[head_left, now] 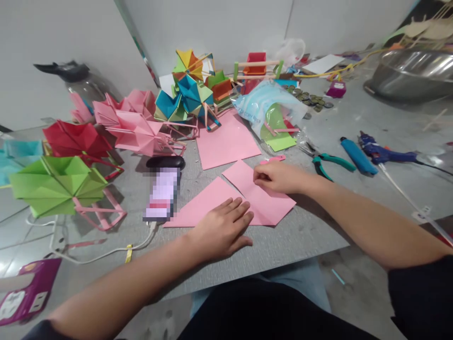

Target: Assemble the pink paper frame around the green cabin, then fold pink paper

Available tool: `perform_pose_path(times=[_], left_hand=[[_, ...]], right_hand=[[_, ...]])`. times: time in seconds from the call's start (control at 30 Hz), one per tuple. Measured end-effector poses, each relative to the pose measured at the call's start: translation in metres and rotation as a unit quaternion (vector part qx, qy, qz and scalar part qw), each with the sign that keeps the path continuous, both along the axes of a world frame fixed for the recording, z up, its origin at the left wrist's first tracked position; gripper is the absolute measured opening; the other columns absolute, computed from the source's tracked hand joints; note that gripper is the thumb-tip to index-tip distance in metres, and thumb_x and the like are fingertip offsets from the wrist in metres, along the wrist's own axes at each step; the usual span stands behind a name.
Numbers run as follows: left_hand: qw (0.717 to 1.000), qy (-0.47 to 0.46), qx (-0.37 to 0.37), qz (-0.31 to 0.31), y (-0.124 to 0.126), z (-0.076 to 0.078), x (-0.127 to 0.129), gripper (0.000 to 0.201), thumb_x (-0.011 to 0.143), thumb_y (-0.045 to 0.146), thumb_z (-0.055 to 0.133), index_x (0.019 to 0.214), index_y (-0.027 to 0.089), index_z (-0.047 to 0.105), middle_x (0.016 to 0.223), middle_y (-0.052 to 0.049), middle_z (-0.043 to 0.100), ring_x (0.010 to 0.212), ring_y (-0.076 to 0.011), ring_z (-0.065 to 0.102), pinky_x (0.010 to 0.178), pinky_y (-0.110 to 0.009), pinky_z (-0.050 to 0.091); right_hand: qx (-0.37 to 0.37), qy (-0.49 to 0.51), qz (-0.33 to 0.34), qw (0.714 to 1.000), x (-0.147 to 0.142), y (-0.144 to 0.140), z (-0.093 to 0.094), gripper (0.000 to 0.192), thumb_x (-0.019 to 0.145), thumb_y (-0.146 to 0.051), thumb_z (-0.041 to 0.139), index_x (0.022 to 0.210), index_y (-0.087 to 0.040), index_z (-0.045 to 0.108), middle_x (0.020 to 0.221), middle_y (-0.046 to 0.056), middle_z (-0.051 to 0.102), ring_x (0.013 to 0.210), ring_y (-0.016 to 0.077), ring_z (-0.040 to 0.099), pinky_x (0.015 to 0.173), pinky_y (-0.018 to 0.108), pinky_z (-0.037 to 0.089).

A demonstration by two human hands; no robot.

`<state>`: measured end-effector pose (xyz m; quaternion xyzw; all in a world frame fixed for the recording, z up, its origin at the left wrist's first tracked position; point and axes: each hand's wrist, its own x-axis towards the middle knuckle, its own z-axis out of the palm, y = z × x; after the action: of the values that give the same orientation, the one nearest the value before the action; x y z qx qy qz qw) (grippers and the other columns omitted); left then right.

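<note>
A pink sheet of paper [201,203] lies in front of me, with a slit or gap running from its top edge toward the middle. Spread out flat, my left hand [224,225] presses on its lower part. My right hand [278,178] rests on the right portion of the paper [253,189], fingers curled in; what they hold, if anything, is hidden. Just beyond those fingers shows a small pink-red strip with a hole [278,158], partly behind the hand. Farther back is another pink sheet [226,141].
A phone [163,193] on a white cable lies left, near folded paper models in green [58,182], red [76,139] and pink [138,130]. Pliers [332,160], a blue tube-shaped object [358,156] and a glue gun [385,153] lie right. A plastic packet [269,106] and metal bowl [414,75] stand behind.
</note>
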<state>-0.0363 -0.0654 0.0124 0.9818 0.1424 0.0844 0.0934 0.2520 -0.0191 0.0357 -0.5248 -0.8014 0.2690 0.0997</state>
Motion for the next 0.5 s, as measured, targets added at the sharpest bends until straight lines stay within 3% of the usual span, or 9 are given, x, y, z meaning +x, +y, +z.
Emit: perform_pose_path(times=[0.1, 0.27, 0.37, 0.5], left_hand=[[1.0, 0.014, 0.014, -0.009, -0.001, 0.0, -0.001, 0.074, 0.107, 0.067, 0.058, 0.148, 0.006, 0.063, 0.157, -0.031, 0.064, 0.151, -0.0478, 0.06, 0.126, -0.064, 0.05], [0.998, 0.025, 0.038, 0.034, -0.009, 0.0, -0.002, 0.078, 0.106, 0.069, 0.056, 0.15, 0.005, 0.06, 0.157, -0.033, 0.064, 0.15, -0.0501, 0.059, 0.124, -0.067, 0.05], [0.997, 0.02, 0.042, 0.059, -0.015, -0.001, -0.001, 0.072, 0.109, 0.064, 0.055, 0.15, 0.004, 0.059, 0.158, -0.034, 0.062, 0.153, -0.0485, 0.056, 0.125, -0.064, 0.05], [1.0, 0.022, 0.0, -0.012, -0.016, -0.003, 0.001, 0.07, 0.112, 0.059, 0.053, 0.159, 0.007, 0.052, 0.167, -0.03, 0.054, 0.161, -0.0426, 0.049, 0.131, -0.06, 0.044]], right_hand=[[-0.01, -0.005, -0.002, 1.0, 0.002, -0.001, 0.005, 0.01, 0.1, -0.021, 0.065, 0.097, -0.019, 0.074, 0.09, 0.007, 0.078, 0.079, 0.0205, 0.067, 0.074, 0.032, 0.044], [-0.054, 0.015, -0.029, 0.998, 0.004, -0.002, 0.011, 0.026, 0.099, -0.032, 0.071, 0.122, -0.02, 0.07, 0.081, 0.002, 0.072, 0.07, 0.0193, 0.062, 0.067, 0.031, 0.041], [-0.062, 0.014, -0.019, 0.998, 0.002, -0.002, 0.009, 0.02, 0.096, -0.03, 0.073, 0.113, -0.02, 0.073, 0.082, 0.002, 0.071, 0.071, 0.0188, 0.061, 0.068, 0.031, 0.042], [-0.034, 0.009, -0.003, 0.999, -0.001, -0.001, 0.003, 0.015, 0.096, -0.028, 0.07, 0.107, -0.02, 0.075, 0.085, 0.003, 0.073, 0.073, 0.0188, 0.061, 0.071, 0.032, 0.041]])
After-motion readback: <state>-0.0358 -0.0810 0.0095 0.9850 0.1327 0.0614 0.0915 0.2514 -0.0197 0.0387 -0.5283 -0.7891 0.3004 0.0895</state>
